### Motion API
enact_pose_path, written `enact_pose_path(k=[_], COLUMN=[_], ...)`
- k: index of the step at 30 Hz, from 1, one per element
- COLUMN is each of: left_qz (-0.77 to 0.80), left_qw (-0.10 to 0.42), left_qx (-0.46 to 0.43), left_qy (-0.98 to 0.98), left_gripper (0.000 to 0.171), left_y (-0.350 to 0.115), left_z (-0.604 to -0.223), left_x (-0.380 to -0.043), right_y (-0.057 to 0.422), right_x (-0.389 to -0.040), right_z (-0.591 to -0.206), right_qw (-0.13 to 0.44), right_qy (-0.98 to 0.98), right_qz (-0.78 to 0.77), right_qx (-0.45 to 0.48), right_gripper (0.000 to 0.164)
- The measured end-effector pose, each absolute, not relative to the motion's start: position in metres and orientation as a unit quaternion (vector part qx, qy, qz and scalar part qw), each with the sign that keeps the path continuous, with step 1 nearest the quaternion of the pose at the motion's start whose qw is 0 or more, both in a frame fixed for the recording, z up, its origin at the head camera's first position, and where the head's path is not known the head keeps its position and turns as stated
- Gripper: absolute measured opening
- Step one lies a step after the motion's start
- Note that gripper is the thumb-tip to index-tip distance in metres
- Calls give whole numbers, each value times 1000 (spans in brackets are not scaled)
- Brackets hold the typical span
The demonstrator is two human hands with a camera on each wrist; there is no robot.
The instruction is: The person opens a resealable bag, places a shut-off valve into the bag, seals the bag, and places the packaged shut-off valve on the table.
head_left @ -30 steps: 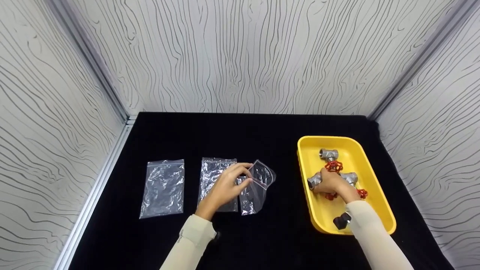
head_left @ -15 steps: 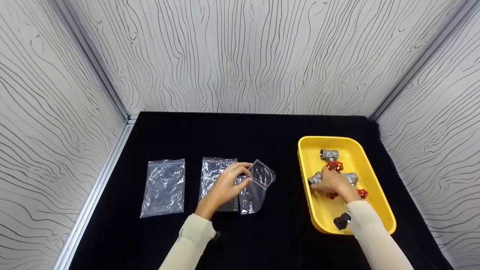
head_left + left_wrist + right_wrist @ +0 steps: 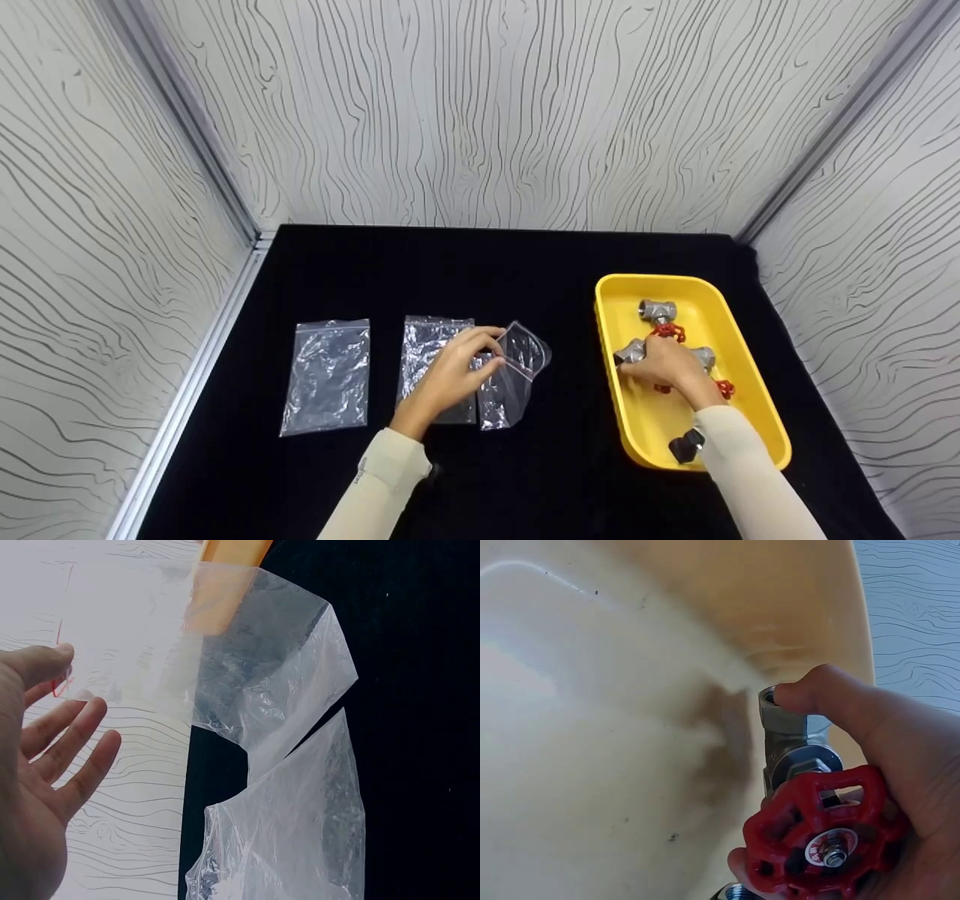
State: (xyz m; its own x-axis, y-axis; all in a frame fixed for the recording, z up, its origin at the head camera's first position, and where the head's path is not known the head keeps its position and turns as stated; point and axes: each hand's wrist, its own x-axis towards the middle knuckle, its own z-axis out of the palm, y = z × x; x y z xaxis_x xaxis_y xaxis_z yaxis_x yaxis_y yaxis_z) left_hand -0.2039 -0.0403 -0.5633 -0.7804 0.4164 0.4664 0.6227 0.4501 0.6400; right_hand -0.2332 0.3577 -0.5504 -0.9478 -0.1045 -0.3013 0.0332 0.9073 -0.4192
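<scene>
My left hand (image 3: 452, 369) pinches the mouth edge of a clear zip bag (image 3: 525, 351) between thumb and index finger. The bag's mouth stands raised, and its red zip line shows in the left wrist view. Inside the yellow tray (image 3: 651, 427), my right hand (image 3: 670, 367) grips a metal gate valve (image 3: 787, 731). In the right wrist view, its red handwheel (image 3: 825, 840) faces the camera and my thumb lies over the valve's pipe end. Partly behind that hand in the head view lies another metal valve (image 3: 703, 357). A further valve (image 3: 658, 310) rests at the tray's far end.
A second clear zip bag (image 3: 416, 352) lies flat partly under my left forearm and hand. Further left lies a third flat bag (image 3: 326, 375). Black cloth (image 3: 450, 270) covers the table, with patterned white panels (image 3: 465, 112) on three sides.
The gripped valve has turned slightly in my right hand, its pipe end swinging a little away from me. My left hand and the bags stay put.
</scene>
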Motion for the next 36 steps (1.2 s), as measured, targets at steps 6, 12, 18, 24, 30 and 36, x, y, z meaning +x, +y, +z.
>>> enact_pose_path(k=[6,12,18,24,30,36], left_qz=[-426,-428,-429,-433,-436,-436], left_qw=[123,123,123,110,109,109], left_qx=[-307,-308,-306,-301,-297,-298], left_qy=[-842,-841,-841,-842,-842,-842], left_gripper=[7,7,8,8,7,7], left_y=[-40,-40,-41,-42,-42,-42], left_z=[-563,-563,-564,-563,-563,-564], left_x=[-204,-202,-202,-202,-201,-202], right_y=[356,353,350,349,347,343], right_x=[-233,-231,-229,-225,-223,-221], right_z=[-546,-541,-536,-527,-517,-510], right_qw=[135,120,107,106,104,103], right_qy=[969,974,979,980,982,982], right_qz=[-205,-190,-172,-170,-159,-156], right_qx=[-22,-23,-19,-12,-5,-4], right_gripper=[40,38,38,48,52,61])
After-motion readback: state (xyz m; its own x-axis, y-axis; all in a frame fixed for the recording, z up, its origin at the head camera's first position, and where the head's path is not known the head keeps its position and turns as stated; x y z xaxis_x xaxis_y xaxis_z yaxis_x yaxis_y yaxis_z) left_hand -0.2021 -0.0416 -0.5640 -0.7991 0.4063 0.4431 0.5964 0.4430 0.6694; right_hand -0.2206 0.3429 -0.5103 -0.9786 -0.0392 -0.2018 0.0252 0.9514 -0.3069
